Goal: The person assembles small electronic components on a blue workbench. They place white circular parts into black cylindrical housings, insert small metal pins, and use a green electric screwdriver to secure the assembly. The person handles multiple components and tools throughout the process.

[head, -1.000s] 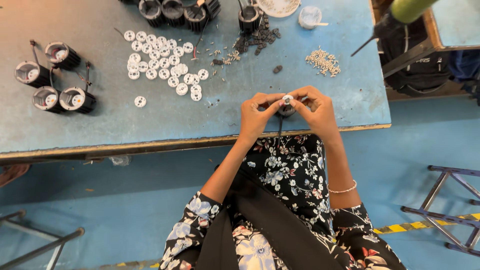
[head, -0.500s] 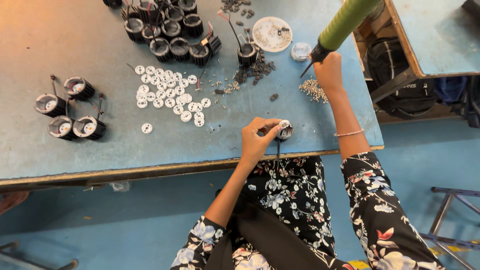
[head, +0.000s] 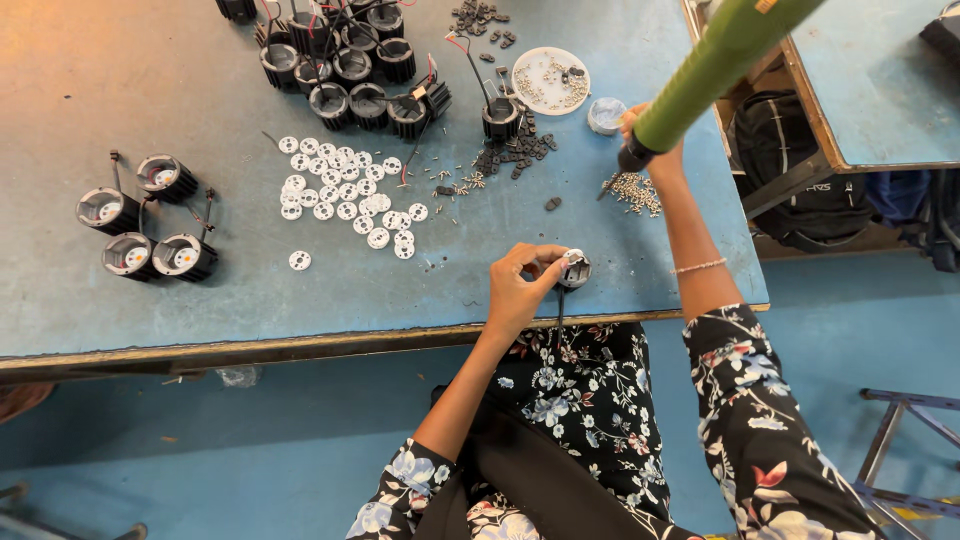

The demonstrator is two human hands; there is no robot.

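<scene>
Left hand (head: pixel 520 285) pinches black lamp housing (head: pixel 574 270); right hand (head: pixel 655 150) grips green screwdriver (head: pixel 715 65).

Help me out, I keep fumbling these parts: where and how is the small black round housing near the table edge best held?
By its ribbed round side wall, judging from the pose. The black housing sits upright with its white-capped face up, so that face is best left clear. The left hand comes from its left, fingers wrapping the rim. A wire hangs below it, over the table edge, so avoid the underside.

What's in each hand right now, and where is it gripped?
Left hand pinches the small round black housing by its rim; right hand grips the green screwdriver near its tip end.
</scene>
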